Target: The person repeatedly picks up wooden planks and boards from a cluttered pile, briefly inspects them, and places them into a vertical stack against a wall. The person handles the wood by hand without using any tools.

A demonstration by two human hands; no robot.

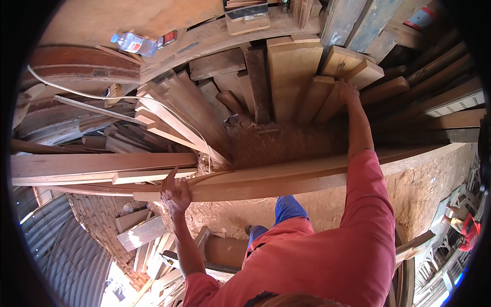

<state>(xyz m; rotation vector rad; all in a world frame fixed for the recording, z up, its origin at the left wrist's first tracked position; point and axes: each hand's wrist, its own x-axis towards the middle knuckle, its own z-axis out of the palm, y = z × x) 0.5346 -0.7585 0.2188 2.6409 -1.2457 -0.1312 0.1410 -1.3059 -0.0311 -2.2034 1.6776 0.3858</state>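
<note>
A long pale board [276,186] lies on edge across the middle, in front of my body. Near its left end, my left hand [175,195] grips it, fingers pointing up over the top edge and thumb to the side. Farther off on the right, my right hand [348,93] is closed at the upper end of a shorter plank [330,104] that leans among others; its fingertips are partly hidden. Just beside that hand are a thick plank end [364,74] and a wide upright board [294,77].
Stacked boards [97,166] lie at the left, with a thin white cable [110,96] crossing nearby. On the far bench [215,38] are a plastic bottle [134,44] and a dark tray [245,9]. Corrugated metal sheeting [66,250] is at lower left. Another person in red [468,233] is at far right.
</note>
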